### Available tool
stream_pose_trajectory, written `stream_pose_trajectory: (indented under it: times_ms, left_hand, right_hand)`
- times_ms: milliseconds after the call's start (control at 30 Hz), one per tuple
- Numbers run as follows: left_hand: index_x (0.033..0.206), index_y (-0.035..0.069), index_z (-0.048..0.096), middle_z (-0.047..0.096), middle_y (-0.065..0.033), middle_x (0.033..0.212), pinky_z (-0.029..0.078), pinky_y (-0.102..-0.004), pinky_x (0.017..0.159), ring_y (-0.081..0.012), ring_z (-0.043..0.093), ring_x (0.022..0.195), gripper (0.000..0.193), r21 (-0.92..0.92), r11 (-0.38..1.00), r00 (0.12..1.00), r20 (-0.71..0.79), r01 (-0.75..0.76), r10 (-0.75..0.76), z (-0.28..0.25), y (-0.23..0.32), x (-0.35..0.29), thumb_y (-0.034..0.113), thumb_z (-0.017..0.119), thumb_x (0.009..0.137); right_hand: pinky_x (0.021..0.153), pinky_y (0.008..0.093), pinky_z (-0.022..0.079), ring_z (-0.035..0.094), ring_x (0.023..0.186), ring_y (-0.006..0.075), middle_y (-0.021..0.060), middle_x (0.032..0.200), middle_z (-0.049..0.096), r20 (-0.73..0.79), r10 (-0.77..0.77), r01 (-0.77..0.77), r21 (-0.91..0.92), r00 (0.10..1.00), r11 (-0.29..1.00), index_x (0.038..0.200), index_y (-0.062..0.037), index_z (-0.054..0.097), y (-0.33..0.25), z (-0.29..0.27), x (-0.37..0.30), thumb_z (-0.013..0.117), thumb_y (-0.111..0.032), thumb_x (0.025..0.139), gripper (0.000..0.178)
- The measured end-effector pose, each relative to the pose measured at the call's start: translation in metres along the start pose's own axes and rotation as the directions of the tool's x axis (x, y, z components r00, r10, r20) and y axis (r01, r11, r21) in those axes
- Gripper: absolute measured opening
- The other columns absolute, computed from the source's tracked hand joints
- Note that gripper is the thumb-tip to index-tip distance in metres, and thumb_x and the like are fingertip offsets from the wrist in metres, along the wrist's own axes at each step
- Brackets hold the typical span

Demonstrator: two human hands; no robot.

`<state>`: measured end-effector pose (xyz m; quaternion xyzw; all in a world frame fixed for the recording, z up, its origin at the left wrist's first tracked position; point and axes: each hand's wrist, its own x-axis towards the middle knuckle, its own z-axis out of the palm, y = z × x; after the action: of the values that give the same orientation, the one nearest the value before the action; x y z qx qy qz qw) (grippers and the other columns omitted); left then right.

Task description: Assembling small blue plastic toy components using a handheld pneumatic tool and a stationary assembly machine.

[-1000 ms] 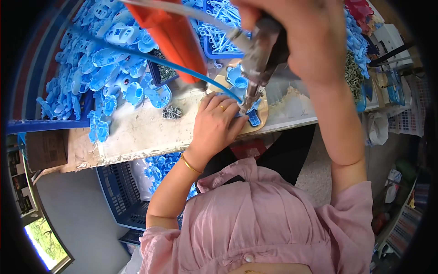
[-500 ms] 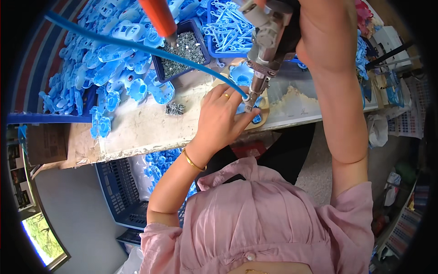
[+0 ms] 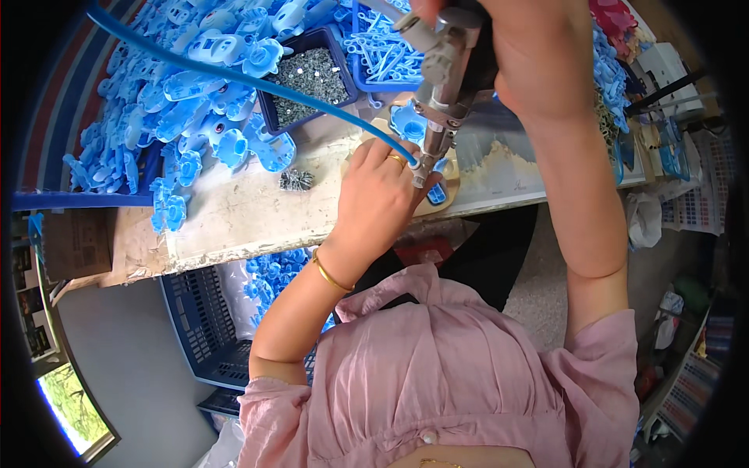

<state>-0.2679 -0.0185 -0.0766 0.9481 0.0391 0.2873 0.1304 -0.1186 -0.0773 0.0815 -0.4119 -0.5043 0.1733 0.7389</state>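
**Left hand (image 3: 377,191) crowds the metal driver (image 3: 446,109)**

Our right hand (image 3: 540,70) wraps the driver; we cannot tell whether our left pinches anything. The blue moulded piece (image 3: 407,123) lies at one o'clock from it, on the tan board (image 3: 450,201). A snagged blue hose (image 3: 257,92) could drag the tip sideways, nicking our left hand.

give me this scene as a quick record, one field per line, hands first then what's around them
right hand: grips a metal tool, tip downward
left hand: over a tan board, fingers beside the tool's tip; whether it grips anything is hidden
on board: blue parts
hose: blue, running from near the tip to the upper left
dark blue tray: holds small grey bits
left heap: blue shells
below table: crate
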Motion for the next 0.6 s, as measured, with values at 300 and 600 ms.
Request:
stream_pose_trajectory:
  times_ms: [300,600]
  left_hand:
    - [0.084,0.009,0.059,0.061,-0.0055,0.084,0.050,-0.0395,0.078,-0.0261,0.062,0.084,0.018,-0.002,0.992,0.988,0.089,0.128,-0.127,-0.001,-0.017,-0.011,0.018,0.074,0.082]
    - [0.084,0.007,0.060,0.062,-0.0058,0.086,0.051,-0.0378,0.080,-0.0248,0.062,0.085,0.018,0.116,0.988,0.989,0.095,0.103,-0.114,0.016,-0.016,-0.020,0.019,0.074,0.080]
  right_hand:
    - [0.050,0.0220,0.049,0.063,0.058,0.0090,0.0043,0.077,0.064,-0.044,-0.007,0.006,-0.028,0.999,1.000,0.121,0.0017,0.054,0.027,-0.005,-0.008,0.074,-0.007,0.088,0.040]
    - [0.051,0.0243,0.050,0.059,0.058,0.0096,0.0029,0.075,0.061,-0.002,-0.488,0.473,0.254,0.873,0.844,0.116,-0.0006,0.048,0.077,-0.004,-0.008,0.069,0.004,0.085,0.038]
